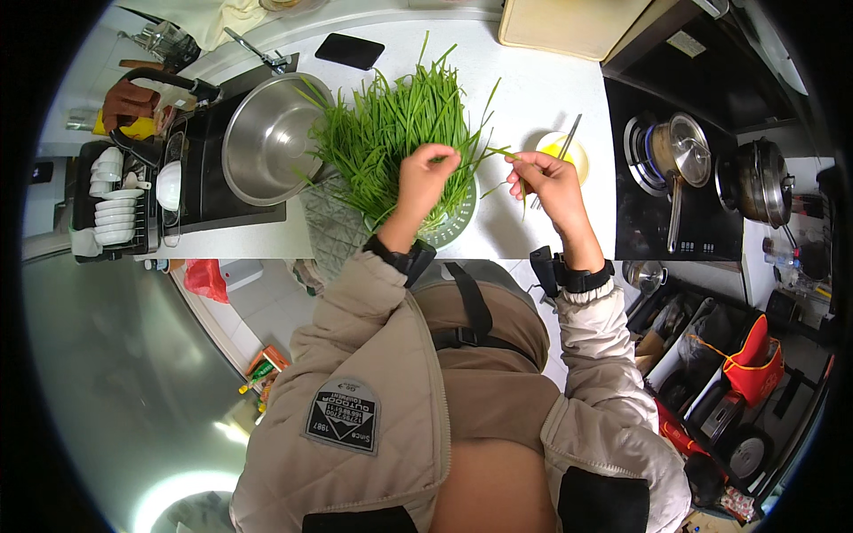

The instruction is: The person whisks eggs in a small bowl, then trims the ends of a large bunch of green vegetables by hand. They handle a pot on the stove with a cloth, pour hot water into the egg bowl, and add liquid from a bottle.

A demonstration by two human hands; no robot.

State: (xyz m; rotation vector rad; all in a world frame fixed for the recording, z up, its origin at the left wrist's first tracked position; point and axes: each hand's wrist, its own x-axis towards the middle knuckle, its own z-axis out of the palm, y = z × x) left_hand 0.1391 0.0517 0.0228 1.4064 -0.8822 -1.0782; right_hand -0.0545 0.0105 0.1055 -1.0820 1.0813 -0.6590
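A large heap of green garlic chives [406, 120] lies on a pale green perforated colander [460, 223] at the counter's front. Over the right side of the heap is my left hand [426, 176], its thumb and fingertips brought close together; whether a leaf is between them cannot be told. To the right of the heap, my right hand [543, 180] pinches a few loose chive leaves between thumb and fingers, above the white counter. Just behind that hand stands a white bowl [580, 156] with something yellow in it and chopsticks [571, 133] resting across it.
A steel basin [266, 143] stands left of the chives, by the tap [260, 50]. A phone [350, 51] lies behind. On the right, a lidded saucepan [670, 150] sits over a blue flame on the black hob, beside a steel pot [760, 183]. Bowls [114, 220] fill a rack far left.
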